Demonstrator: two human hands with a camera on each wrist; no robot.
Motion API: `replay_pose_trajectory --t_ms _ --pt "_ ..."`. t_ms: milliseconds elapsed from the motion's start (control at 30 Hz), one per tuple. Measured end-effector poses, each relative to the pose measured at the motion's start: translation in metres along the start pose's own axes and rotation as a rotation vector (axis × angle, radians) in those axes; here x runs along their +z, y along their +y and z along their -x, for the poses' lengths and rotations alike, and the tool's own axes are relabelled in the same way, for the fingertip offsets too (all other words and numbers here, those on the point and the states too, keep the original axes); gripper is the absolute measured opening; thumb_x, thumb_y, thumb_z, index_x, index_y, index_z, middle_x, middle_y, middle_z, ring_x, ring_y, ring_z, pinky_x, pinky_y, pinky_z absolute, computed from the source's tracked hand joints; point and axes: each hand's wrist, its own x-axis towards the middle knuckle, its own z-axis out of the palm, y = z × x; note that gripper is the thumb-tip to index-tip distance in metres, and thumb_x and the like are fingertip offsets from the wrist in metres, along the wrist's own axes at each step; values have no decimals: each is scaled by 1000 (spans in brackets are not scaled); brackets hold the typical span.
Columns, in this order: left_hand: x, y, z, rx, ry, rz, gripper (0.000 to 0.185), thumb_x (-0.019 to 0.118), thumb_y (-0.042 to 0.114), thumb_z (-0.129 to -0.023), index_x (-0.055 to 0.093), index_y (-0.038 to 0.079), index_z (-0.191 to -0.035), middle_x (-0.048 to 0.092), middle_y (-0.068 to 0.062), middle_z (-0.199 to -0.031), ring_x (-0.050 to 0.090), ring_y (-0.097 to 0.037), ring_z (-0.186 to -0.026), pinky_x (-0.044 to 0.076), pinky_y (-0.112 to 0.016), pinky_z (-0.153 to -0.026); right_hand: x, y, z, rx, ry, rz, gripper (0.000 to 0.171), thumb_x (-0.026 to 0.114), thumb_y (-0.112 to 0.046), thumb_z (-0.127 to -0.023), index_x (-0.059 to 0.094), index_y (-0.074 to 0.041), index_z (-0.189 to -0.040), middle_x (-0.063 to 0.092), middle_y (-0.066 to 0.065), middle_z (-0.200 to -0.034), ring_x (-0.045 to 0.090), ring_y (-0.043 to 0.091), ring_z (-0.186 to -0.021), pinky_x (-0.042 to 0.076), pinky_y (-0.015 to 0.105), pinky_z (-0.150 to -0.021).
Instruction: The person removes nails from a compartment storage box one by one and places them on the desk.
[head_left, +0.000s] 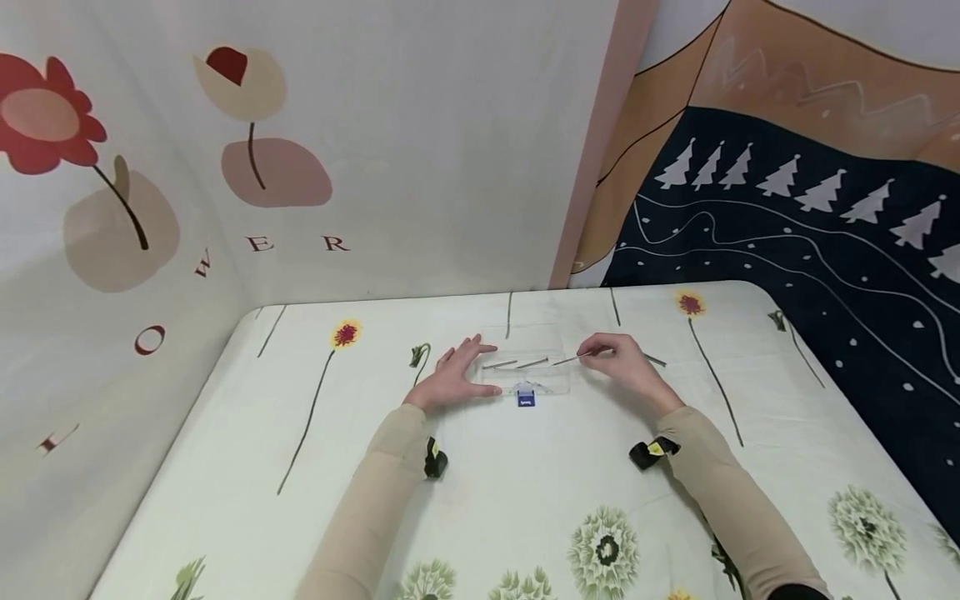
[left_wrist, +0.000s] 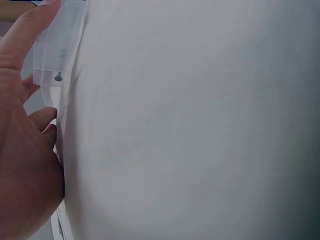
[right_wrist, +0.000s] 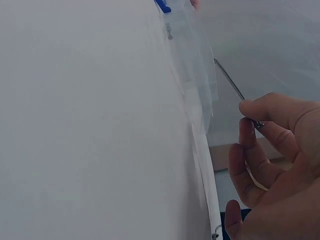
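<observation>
A clear plastic box (head_left: 528, 367) sat on the flowered surface (head_left: 525, 500) while two hands worked at it.

The box lay near the far middle of the surface, with a small blue latch (head_left: 526, 399) on its near edge and two long nails (head_left: 517, 364) lying inside it. The right hand (head_left: 622, 362) pinched a third nail (head_left: 567, 360) by its head end between thumb and fingertips, the shaft reaching over the box's right edge; the right wrist view showed the same pinch, with the nail slanting toward the box's clear wall. The left hand (head_left: 457, 377) lay flat against the box's left side, fingers straight and thumb along the near edge, gripping nothing. Another nail (head_left: 654, 360) lay on the surface just beyond the right hand. Both arms wore beige sleeves (head_left: 375, 500).
</observation>
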Motion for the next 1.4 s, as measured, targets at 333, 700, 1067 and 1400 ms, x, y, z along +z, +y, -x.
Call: replay_pose_trajectory --t_ms 333,700,1067,1400 --pt "2 0 -1 9 -2 9 79 76 41 -82 39 14 -147 9 -11 -161 2 -22 -147 -3 -43 -116 -25 11 9 11 56 -7 13 67 -5 -90 71 2 -101 68 15 -100 57 21 -94 41 40 -89" --pt "1 1 0 10 -5 4 79 75 41 -82 38 13 -147 8 -11 -161 2 -23 -147 -3 -43 -116 -54 19 23 54 121 72 17 64 -11 -93 70 2 -104 67 18 -103 54 24 -96 42 29 -79" --pt "1 -1 -2 15 -2 8 79 75 42 -82 39 13 -146 9 -11 -161 2 -23 -147 -2 -43 -116 -69 25 34 128 153 110 21 64 -13 -93 68 4 -105 65 20 -103 53 26 -97 40 37 -79" --pt "1 -2 -1 5 2 -3 78 75 41 -83 38 14 -147 8 -10 -161 2 -22 -147 -2 -42 -116 -74 33 42 196 148 175 22 64 -14 -93 68 4 -105 66 19 -100 55 28 -92 41 37 -77"
